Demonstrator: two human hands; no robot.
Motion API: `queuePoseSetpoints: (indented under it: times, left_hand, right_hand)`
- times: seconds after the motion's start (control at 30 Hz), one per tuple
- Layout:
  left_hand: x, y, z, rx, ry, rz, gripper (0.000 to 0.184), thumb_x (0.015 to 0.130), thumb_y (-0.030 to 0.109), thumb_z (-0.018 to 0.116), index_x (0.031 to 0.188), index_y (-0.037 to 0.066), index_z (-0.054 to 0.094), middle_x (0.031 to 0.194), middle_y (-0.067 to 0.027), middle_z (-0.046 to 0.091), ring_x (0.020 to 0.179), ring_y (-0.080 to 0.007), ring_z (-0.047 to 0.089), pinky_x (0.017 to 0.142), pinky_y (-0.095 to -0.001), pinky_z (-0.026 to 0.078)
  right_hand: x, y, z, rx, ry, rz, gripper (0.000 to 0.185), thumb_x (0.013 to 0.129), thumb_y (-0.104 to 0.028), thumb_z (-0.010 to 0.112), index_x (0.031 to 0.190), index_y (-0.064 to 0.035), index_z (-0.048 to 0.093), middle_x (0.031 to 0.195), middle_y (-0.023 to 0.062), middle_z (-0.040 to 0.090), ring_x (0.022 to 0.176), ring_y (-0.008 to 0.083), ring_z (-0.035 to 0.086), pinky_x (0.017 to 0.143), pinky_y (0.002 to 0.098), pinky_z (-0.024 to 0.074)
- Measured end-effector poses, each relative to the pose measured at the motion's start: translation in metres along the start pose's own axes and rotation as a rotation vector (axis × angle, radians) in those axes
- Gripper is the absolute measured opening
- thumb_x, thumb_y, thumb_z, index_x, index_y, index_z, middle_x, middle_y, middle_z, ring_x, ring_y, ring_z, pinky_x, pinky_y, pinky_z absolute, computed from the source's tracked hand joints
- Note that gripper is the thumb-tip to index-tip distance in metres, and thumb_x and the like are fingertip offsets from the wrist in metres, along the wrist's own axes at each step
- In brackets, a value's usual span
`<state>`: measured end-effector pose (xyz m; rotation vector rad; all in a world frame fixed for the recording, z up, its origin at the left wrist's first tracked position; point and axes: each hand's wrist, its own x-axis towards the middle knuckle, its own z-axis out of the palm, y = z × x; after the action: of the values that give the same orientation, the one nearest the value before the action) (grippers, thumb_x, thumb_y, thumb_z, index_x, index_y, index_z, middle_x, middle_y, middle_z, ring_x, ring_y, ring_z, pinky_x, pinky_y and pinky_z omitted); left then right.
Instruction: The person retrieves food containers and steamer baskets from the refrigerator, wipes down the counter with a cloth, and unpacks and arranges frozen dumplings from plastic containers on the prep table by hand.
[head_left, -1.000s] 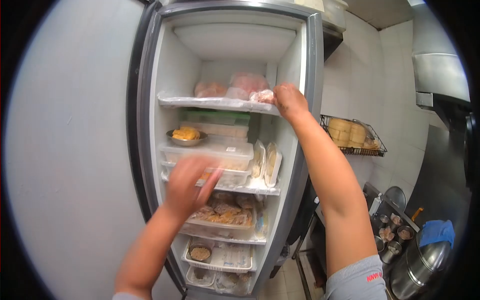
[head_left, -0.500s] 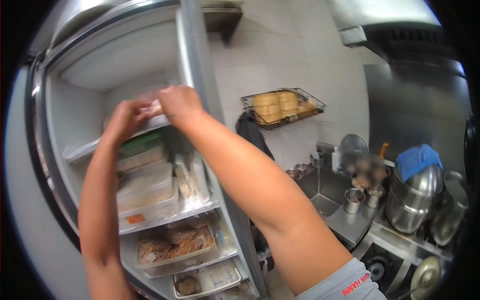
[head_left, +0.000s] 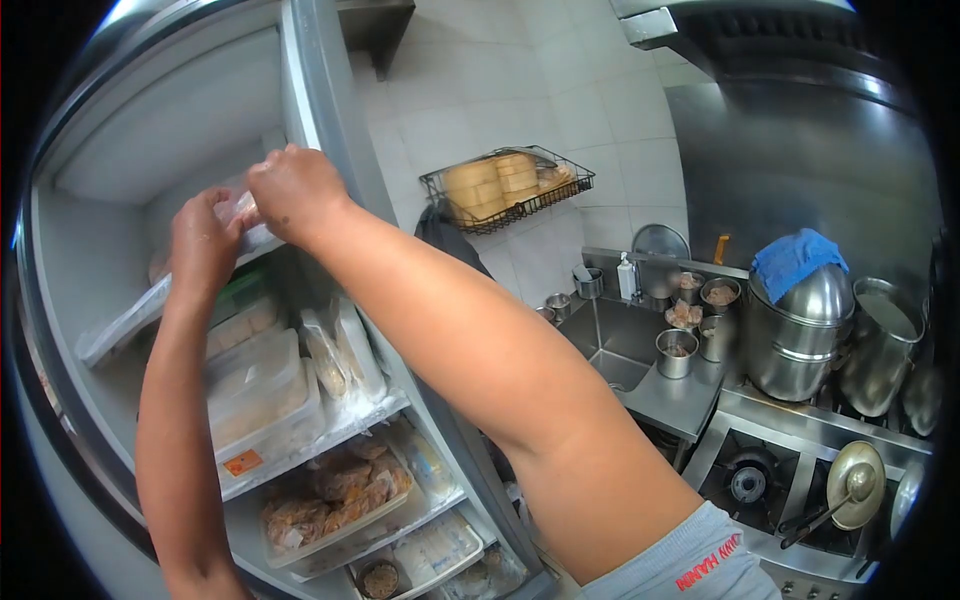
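A clear plastic bag [head_left: 240, 211] with pinkish contents is at the top shelf of an open upright fridge [head_left: 80, 270]. My left hand [head_left: 203, 238] pinches the bag from the left, fingers closed on its plastic. From the right, my right hand [head_left: 296, 196] is closed on the same bag, knuckles up. Both hands are close together just above the shelf edge. The hands partly cover the bag, so its full shape is hidden. Below them, a container with a green lid [head_left: 240, 295] and a clear plastic tub [head_left: 255, 395] stand on the second shelf.
Lower down, a tub of bagged food [head_left: 335, 500] and a white tray [head_left: 440, 555] fill shelves. Bamboo steamers [head_left: 490, 188] sit in a wire rack [head_left: 520, 210]. A sink [head_left: 605, 350], metal pots [head_left: 800, 340] and a gas stove [head_left: 745, 485] are to the right.
The view has swung right, so the fridge and both hands appear farther left. Both hands stay on the bag at the top shelf.
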<state>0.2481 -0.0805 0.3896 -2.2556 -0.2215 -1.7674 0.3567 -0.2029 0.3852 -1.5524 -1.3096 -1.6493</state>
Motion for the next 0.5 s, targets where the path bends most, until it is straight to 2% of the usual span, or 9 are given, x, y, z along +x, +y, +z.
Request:
queuePoseSetpoints:
  times: [0.07,0.1,0.13,0.2,0.23,0.27,0.3,0.4,0.5]
  left_hand:
    - [0.000,-0.017,0.019,-0.120,0.172,0.051,0.021,0.082,0.002,0.064,0.102,-0.003,0.067,0.096,-0.0229,0.069,0.093,-0.0376,0.067,0.082,-0.0414,0.050]
    - [0.001,0.000,0.005,-0.157,0.055,-0.122,0.018,0.083,0.000,0.061,0.100,0.000,0.068,0.096,-0.0228,0.069,0.092,-0.0377,0.067,0.080,-0.0419,0.051]
    - [0.006,-0.021,0.016,-0.168,0.116,0.010,0.016,0.083,0.002,0.061,0.097,0.001,0.069,0.094,-0.0225,0.069,0.089,-0.0370,0.067,0.078,-0.0410,0.051]
    - [0.010,-0.022,0.010,-0.191,0.119,-0.084,0.015,0.082,0.005,0.066,0.096,0.000,0.071,0.090,-0.0215,0.069,0.087,-0.0360,0.068,0.077,-0.0413,0.052]
    - [0.007,-0.027,0.014,-0.158,0.178,0.006,0.020,0.085,0.009,0.067,0.102,-0.001,0.071,0.085,-0.0192,0.070,0.073,-0.0277,0.067,0.069,-0.0369,0.051]
    - [0.005,-0.025,0.011,-0.150,0.207,0.037,0.021,0.085,0.011,0.068,0.102,-0.001,0.070,0.083,-0.0190,0.069,0.072,-0.0276,0.067,0.068,-0.0367,0.051]
    - [0.005,-0.022,0.010,-0.178,0.193,-0.029,0.021,0.085,0.012,0.068,0.101,-0.001,0.071,0.079,-0.0183,0.069,0.070,-0.0277,0.067,0.068,-0.0358,0.051]
    - [0.005,-0.019,0.010,-0.211,0.217,-0.113,0.020,0.084,0.012,0.069,0.099,-0.001,0.071,0.077,-0.0169,0.070,0.068,-0.0264,0.067,0.067,-0.0347,0.051]
    - [0.009,-0.016,0.006,-0.180,0.199,-0.149,0.019,0.084,0.013,0.070,0.097,-0.001,0.072,0.078,-0.0156,0.070,0.068,-0.0242,0.067,0.066,-0.0337,0.051]
  right_hand:
    - [0.007,-0.003,0.007,0.014,0.042,0.068,0.016,0.077,-0.023,0.070,0.079,-0.0074,0.071,0.085,0.0124,0.071,0.089,0.0290,0.068,0.077,0.0378,0.0551]
    - [0.012,-0.001,0.012,0.014,0.035,0.066,0.017,0.078,-0.025,0.069,0.079,-0.0083,0.071,0.085,0.0125,0.071,0.086,0.0289,0.069,0.075,0.0395,0.0556]
    - [0.015,0.000,0.006,0.064,-0.006,0.084,0.015,0.077,-0.025,0.070,0.079,-0.0097,0.071,0.085,0.0126,0.070,0.084,0.0288,0.070,0.073,0.0415,0.0561]
    - [0.019,0.003,0.012,0.133,0.062,0.056,0.014,0.078,-0.021,0.068,0.080,-0.0068,0.067,0.084,0.0166,0.069,0.083,0.0349,0.069,0.071,0.0448,0.0556]
    - [0.017,0.001,0.003,0.136,-0.010,0.036,0.017,0.079,-0.021,0.067,0.083,-0.0052,0.063,0.083,0.0189,0.067,0.083,0.0383,0.068,0.070,0.0469,0.0546]
    - [0.020,0.008,0.017,0.091,0.042,-0.027,0.020,0.080,-0.022,0.067,0.088,-0.0052,0.061,0.083,0.0197,0.067,0.081,0.0398,0.067,0.069,0.0483,0.0538]
    - [0.019,0.005,0.013,0.060,-0.015,-0.023,0.022,0.083,-0.025,0.067,0.092,-0.0045,0.064,0.089,0.0151,0.070,0.086,0.0326,0.069,0.073,0.0422,0.0553]
    - [0.023,-0.001,0.007,0.189,-0.138,0.024,0.025,0.083,-0.025,0.067,0.093,-0.0036,0.060,0.085,0.0194,0.067,0.088,0.0392,0.065,0.077,0.0481,0.0517]
    - [0.036,0.003,0.014,0.176,-0.238,0.044,0.028,0.085,-0.029,0.067,0.094,-0.0022,0.061,0.090,0.0194,0.068,0.091,0.0382,0.065,0.080,0.0469,0.0510]
